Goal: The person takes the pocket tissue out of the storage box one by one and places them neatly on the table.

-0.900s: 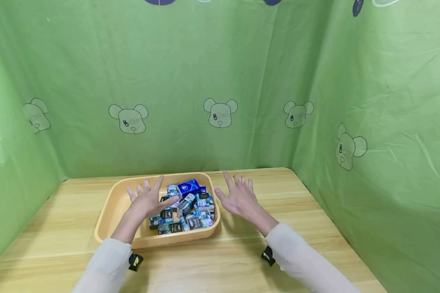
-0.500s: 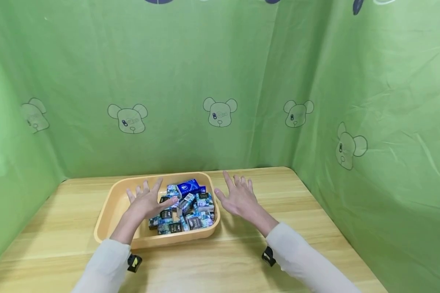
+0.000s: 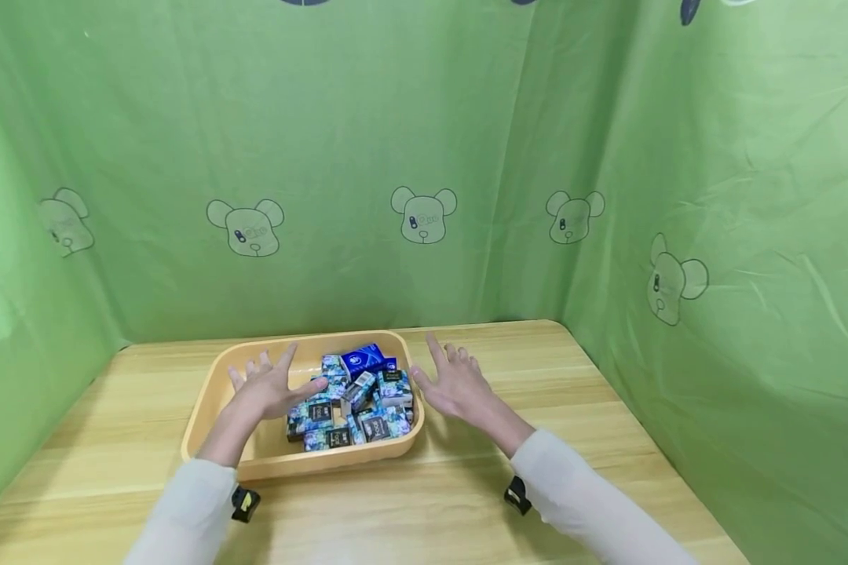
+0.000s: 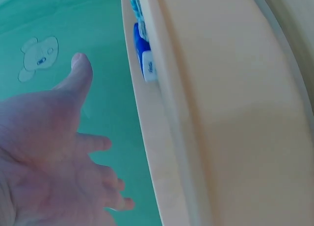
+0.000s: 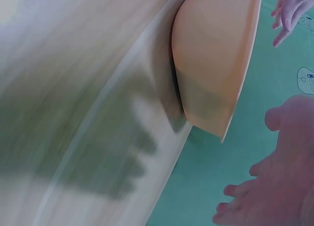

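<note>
A shallow orange plastic tray [image 3: 205,416] stands on the wooden table. Small tissue packs with a blue floral print and dark labels [image 3: 376,428] lie heaped in its right part, a plain blue pack [image 3: 363,360] among them at the back. My left hand [image 3: 263,392] hovers above the tray's left half, fingers spread and holding nothing; the left wrist view shows its palm and raised thumb [image 4: 81,71]. Just outside the tray's right end, my right hand [image 3: 459,388] is held in the air with its fingers extended. In the right wrist view it is apart from the tray wall [image 5: 211,54].
Green cloth with bear-head drawings [image 3: 424,218] encloses the table at the back and both sides. The wooden tabletop [image 3: 537,369] extends right of the tray and in front of it. A black wrist device [image 3: 245,503] hangs below the left sleeve, another [image 3: 517,495] below the right.
My left hand has shifted a little to the left over the tray. The right hand has stayed almost in place. The tray and packs look unmoved.
</note>
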`<state>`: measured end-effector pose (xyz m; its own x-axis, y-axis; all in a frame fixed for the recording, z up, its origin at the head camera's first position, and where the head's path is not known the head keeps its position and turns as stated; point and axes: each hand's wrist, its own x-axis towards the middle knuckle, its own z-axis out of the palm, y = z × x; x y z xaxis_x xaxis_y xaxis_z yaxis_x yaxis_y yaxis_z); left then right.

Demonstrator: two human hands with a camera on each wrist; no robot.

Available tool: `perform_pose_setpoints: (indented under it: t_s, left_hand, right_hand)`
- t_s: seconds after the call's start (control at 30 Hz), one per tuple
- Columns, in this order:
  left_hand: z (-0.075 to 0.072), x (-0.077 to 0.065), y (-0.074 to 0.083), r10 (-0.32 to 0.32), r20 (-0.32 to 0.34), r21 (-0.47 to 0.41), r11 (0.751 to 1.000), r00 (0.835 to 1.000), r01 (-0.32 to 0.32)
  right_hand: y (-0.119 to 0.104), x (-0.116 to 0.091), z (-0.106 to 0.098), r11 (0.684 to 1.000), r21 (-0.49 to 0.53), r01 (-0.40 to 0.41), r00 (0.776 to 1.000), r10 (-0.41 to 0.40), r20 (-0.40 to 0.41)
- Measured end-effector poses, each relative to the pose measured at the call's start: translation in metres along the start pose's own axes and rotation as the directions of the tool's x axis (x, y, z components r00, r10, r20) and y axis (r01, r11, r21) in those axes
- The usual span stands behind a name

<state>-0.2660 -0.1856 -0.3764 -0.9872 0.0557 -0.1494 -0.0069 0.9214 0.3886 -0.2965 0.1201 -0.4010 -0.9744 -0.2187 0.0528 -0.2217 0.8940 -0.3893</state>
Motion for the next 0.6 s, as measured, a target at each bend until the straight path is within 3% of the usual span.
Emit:
perform_pose_setpoints:
  t_s: [0.33, 0.47, 0.6]
  left_hand:
    - [-0.015, -0.006, -0.043, -0.062, 0.031, -0.004, 0.998, 0.998, 0.062]
    - [-0.021, -0.007, -0.066, -0.137, 0.103, -0.060, 0.988, 0.985, 0.143]
    - [-0.027, -0.009, -0.085, -0.138, 0.167, -0.135, 0.978, 0.976, 0.161]
  right_hand:
    - [-0.006, -0.002, 0.008, 0.987, 0.153, -0.058, 0.991, 0.039, 0.127]
    - [-0.009, -0.003, 0.012, 0.984, 0.172, -0.052, 0.990, 0.029, 0.135]
    - [-0.013, -0.003, 0.015, 0.981, 0.191, -0.033, 0.991, 0.007, 0.135]
